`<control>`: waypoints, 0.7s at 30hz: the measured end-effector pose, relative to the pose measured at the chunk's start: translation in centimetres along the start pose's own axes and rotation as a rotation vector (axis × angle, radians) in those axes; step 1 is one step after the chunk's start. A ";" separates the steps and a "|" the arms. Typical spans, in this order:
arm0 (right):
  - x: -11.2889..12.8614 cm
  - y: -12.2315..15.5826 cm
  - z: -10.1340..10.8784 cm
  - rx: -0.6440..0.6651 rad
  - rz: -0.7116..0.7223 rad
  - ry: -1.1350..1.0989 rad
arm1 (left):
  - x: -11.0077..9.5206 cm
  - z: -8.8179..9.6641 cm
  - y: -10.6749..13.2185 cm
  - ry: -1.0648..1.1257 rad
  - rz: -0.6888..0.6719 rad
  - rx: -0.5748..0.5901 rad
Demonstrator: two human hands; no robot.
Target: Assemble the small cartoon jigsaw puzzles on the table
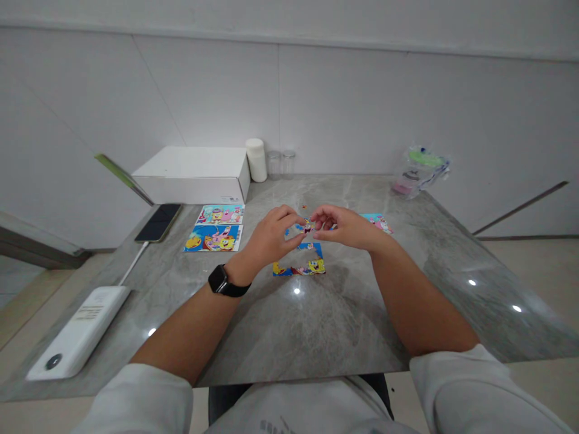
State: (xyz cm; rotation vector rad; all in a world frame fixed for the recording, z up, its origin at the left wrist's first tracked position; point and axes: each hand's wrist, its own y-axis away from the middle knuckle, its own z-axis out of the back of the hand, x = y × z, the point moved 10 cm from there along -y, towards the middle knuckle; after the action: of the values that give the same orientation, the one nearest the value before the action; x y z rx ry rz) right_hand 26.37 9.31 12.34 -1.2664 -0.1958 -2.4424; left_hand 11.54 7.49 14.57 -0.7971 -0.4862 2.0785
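My left hand (271, 235) and my right hand (346, 226) meet above the middle of the grey marble table (316, 325). Both pinch one small colourful puzzle piece (308, 227) between fingertips. Right under them lies a partly filled cartoon puzzle frame (301, 263) with an open hole in its middle. A black watch sits on my left wrist. Behind my right hand, part of another cartoon card (379, 222) shows.
Two cartoon picture cards (216, 228) lie at the left. A phone (158, 222), its cable and a white power bank (81, 331) run along the left edge. A white box (194, 175), a white cup (257, 160), two small jars (281, 163) and a plastic bag (418, 170) stand by the wall.
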 end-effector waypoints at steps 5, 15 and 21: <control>1.2 0.1 0.3 -0.076 0.047 0.235 | 0.6 -0.1 0.0 0.020 0.030 -0.012; 2.1 0.1 0.0 -0.109 0.103 0.365 | 0.4 0.0 -0.2 0.050 0.068 -0.010; 0.3 -0.3 -0.5 -0.060 0.063 0.414 | 1.4 -1.5 0.2 0.020 0.098 0.057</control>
State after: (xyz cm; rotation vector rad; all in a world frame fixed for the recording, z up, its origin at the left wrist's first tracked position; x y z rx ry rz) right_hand 25.67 9.35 12.32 -0.7482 0.0304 -2.6034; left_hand 11.84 8.58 12.84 -0.8218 -0.3818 2.1621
